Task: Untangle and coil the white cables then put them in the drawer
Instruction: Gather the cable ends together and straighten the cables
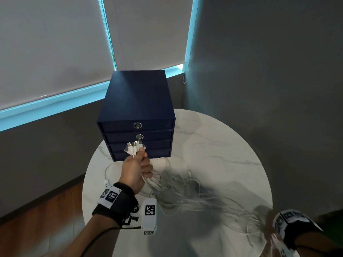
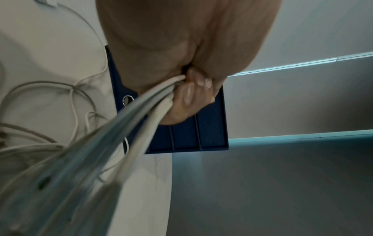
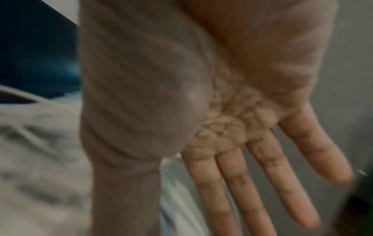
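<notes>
A small office or home-study corner

A round white marble-look bench (image 1: 232, 145) stands in a corner of grey walls (image 1: 269, 62), with a navy desktop drawer unit (image 1: 137, 112) at its 11 o'clock edge. Behind it, from 10 to 12 o'clock, lowered grey roller blinds (image 1: 52, 43) cover a window, daylight showing at their edges. Reddish wood floor (image 1: 46, 219) lies at 8 o'clock.

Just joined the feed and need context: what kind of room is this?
Probably an office or home corner: a round white marble-look table, a navy blue drawer box standing on it, and grey roller blinds over a window.
</notes>
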A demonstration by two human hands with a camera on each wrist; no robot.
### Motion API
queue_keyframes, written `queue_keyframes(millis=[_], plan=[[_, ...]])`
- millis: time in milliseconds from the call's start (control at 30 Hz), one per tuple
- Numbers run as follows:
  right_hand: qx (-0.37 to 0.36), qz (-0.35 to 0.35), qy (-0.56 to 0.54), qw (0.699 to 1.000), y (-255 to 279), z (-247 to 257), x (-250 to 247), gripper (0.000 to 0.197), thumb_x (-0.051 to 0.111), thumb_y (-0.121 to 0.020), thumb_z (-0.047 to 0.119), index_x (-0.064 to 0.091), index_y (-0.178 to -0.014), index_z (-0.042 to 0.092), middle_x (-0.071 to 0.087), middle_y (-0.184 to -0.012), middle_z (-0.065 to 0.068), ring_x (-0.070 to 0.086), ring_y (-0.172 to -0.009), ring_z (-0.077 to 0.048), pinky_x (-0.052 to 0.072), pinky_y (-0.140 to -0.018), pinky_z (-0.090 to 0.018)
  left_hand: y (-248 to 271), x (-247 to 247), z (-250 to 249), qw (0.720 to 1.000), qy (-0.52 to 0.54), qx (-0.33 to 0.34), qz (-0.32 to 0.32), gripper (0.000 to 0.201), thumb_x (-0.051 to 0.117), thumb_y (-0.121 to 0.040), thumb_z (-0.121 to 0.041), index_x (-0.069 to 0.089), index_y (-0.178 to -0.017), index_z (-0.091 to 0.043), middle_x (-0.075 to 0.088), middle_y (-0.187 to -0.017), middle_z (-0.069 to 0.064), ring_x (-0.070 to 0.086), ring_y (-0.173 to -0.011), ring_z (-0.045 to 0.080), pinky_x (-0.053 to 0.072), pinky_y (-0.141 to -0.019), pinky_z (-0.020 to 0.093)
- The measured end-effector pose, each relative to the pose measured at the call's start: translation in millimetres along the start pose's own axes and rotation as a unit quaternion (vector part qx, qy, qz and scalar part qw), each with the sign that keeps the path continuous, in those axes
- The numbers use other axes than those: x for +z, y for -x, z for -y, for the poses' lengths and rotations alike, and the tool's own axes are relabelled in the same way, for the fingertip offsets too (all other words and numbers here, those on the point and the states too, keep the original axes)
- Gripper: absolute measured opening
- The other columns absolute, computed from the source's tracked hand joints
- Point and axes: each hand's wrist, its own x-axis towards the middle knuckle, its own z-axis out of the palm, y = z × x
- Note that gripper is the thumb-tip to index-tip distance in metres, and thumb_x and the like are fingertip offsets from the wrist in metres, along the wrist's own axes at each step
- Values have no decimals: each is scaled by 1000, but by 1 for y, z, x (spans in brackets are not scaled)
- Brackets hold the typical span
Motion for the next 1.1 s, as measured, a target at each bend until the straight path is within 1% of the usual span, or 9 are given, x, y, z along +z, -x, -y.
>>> queue_keyframes(millis=[100, 167, 233, 333, 500, 633, 867, 967, 1100], plan=[[-41, 42, 16, 998, -15, 16, -33, 68, 75, -69, 51, 52, -133, 44, 61, -128, 12, 55, -119, -9, 43, -90, -17, 4, 0, 8, 998, -56, -36, 5, 34, 44, -105, -31, 45, -74, -18, 29, -52, -7, 23, -40, 7, 20, -38, 15], [-87, 11, -14, 996, -31, 39, -50, 52, 74, -49, 52, 67, -99, 40, 63, -91, 19, 63, -100, -9, 40, -73, -13, 7, 1, 15, 995, -88, -52, 13, 33, 45, -104, -31, 45, -74, -17, 28, -54, -7, 21, -41, 7, 18, -38, 15], [-124, -58, -61, 989, -28, 78, -68, 25, 65, -72, 40, 69, -89, 22, 68, -93, 4, 66, -101, -20, 40, -75, -17, 11, 4, 21, 992, -113, -59, 15, 32, 46, -104, -30, 45, -75, -17, 28, -54, -6, 21, -41, 8, 18, -38, 15], [-236, -144, -162, 947, 0, 152, -87, 19, 59, -86, 24, 61, -68, 26, 68, -81, 1, 65, -82, -15, 41, -70, -22, 15, 8, 29, 987, -144, -62, 18, 32, 45, -105, -29, 45, -75, -16, 28, -53, -6, 21, -41, 9, 17, -41, 17], [-331, -64, -227, 913, 23, 231, -59, 21, 72, -76, 44, 68, -77, 23, 69, -81, 8, 64, -76, -7, 53, -73, -29, 21, 9, 32, 986, -166, -34, 4, 33, 48, -104, -27, 44, -72, -16, 29, -53, -5, 22, -41, 10, 17, -44, 19], [-318, -124, -196, 919, 28, 255, -43, 14, 62, -84, 28, 71, -91, 19, 71, -100, 2, 64, -91, -15, 39, -71, -19, 24, 6, 31, 985, -175, 2, -6, 33, 57, -100, -22, 41, -71, -19, 26, -55, -5, 22, -43, 11, 20, -44, 20], [-331, -99, -283, 894, 29, 244, -53, 10, 60, -75, 23, 59, -66, 27, 68, -73, 4, 66, -75, -17, 56, -75, -38, 27, 13, 31, 976, -208, 66, -1, 26, 61, -97, -23, 57, -80, -5, 36, -57, 0, 27, -43, 11, 23, -44, 23], [-381, -92, -345, 853, 39, 240, -72, 14, 59, -81, 13, 60, -69, 20, 68, -66, 3, 64, -62, -10, 54, -65, -33, 24, 21, 33, 970, -234, 72, 19, 22, 68, -93, -24, 65, -91, -2, 32, -53, -1, 26, -43, 13, 24, -43, 24], [-361, -138, -538, 750, 45, 230, -107, 17, 60, -94, 10, 58, -78, 10, 52, -46, 9, 45, -41, -7, 37, -46, -23, 20, 26, 33, 975, -204, 76, 44, 31, 64, -95, -25, 66, -103, 5, 46, -70, 12, 27, -46, 13, 24, -45, 23]])
